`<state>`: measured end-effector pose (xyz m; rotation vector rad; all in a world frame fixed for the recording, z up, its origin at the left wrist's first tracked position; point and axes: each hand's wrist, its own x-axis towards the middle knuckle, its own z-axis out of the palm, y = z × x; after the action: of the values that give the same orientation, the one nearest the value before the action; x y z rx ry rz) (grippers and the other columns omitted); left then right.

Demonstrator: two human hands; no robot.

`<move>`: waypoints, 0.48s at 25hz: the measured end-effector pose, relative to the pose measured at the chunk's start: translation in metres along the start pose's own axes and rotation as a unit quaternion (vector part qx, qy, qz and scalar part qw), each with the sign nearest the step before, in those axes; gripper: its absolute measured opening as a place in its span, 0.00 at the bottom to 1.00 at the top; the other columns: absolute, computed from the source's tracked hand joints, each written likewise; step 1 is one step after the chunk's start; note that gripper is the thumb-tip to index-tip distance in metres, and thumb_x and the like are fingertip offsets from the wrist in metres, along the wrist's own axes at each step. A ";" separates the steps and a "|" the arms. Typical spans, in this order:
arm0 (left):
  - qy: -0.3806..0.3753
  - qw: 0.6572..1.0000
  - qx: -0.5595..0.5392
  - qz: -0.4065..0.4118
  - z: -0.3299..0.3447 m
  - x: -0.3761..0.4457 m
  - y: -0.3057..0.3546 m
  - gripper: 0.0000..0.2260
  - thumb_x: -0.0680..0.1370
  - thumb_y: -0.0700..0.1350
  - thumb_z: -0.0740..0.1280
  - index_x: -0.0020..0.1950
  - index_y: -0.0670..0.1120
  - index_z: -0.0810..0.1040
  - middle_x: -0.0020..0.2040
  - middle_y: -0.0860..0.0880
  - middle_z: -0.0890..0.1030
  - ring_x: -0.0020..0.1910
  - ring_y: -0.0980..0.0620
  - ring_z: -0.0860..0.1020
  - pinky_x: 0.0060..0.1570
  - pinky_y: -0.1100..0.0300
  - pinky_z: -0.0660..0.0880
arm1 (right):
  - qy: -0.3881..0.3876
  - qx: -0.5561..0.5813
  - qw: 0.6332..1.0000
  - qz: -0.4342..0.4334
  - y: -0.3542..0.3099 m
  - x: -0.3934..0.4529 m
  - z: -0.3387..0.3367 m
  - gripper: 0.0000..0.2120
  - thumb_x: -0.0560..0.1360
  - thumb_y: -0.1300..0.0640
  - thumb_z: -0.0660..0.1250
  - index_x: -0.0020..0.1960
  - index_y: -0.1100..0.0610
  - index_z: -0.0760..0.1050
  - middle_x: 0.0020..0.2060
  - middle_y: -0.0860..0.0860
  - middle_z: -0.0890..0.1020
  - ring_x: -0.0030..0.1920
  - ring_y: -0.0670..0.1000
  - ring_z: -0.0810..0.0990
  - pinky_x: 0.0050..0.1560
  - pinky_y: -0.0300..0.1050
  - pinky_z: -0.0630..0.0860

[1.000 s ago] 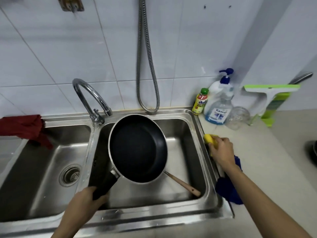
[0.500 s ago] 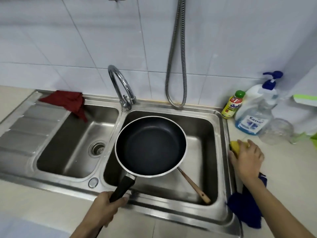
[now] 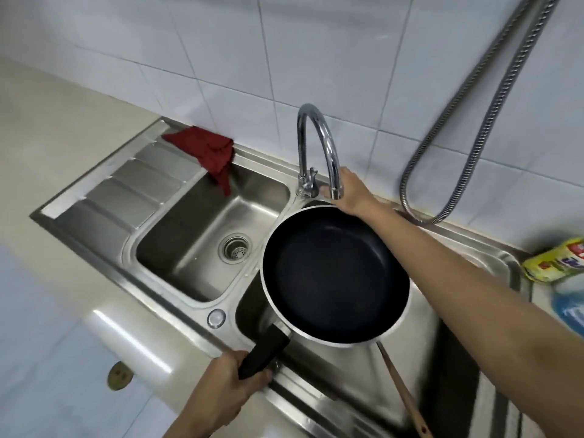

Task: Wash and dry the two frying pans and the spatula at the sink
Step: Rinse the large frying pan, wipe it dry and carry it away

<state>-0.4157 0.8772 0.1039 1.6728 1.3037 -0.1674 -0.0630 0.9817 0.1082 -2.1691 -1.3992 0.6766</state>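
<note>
My left hand (image 3: 221,387) grips the black handle of a dark non-stick frying pan (image 3: 335,276) and holds it level over the right basin of the steel sink (image 3: 148,279). Under the pan's near rim, the spatula's wooden handle (image 3: 403,399) slants toward the basin's front; its blade is hidden. My right hand (image 3: 352,191) reaches over the pan to the chrome tap (image 3: 319,137). Its fingertips touch the tap's base by the lever, and the spout hides part of them. A second pan is not in view.
A red cloth (image 3: 210,151) hangs over the back corner of the left basin, which has a round drain (image 3: 235,248). A metal shower hose (image 3: 474,153) loops down the tiled wall. A yellow bottle (image 3: 556,260) and a blue-labelled bottle (image 3: 568,306) stand at the right edge.
My right hand has left the yellow sponge on the counter and moved left to the tap. The view has swung left and down. My left hand still holds the pan.
</note>
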 end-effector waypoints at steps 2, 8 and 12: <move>-0.004 1.000 0.000 -0.002 0.000 0.005 0.003 0.16 0.73 0.51 0.72 0.39 0.38 0.76 0.24 0.51 0.69 0.17 0.58 0.65 0.22 0.64 0.62 | -0.008 0.043 0.999 -0.025 -0.005 0.011 0.011 0.21 0.75 0.58 0.63 0.66 0.64 0.68 0.58 0.61 0.77 0.59 0.60 0.75 0.65 0.52 0.70; 0.000 0.999 -0.042 -0.030 0.005 0.016 0.009 0.12 0.74 0.48 0.71 0.37 0.42 0.76 0.21 0.52 0.68 0.18 0.55 0.66 0.21 0.63 0.63 | -0.106 0.166 0.980 -0.024 0.013 0.031 0.000 0.25 0.74 0.51 0.65 0.69 0.57 0.69 0.66 0.59 0.74 0.67 0.57 0.72 0.70 0.50 0.67; 0.002 0.997 -0.066 -0.045 0.006 0.012 0.010 0.14 0.75 0.48 0.71 0.42 0.37 0.77 0.21 0.52 0.69 0.18 0.52 0.67 0.19 0.63 0.64 | -0.188 0.129 0.971 -0.067 0.012 0.036 -0.008 0.26 0.73 0.41 0.65 0.69 0.49 0.70 0.68 0.56 0.73 0.68 0.54 0.72 0.72 0.50 0.64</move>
<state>-0.3998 0.8815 0.0993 1.5057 1.3656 -0.1287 -0.0367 1.0098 0.1011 -1.7868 -1.5257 1.1928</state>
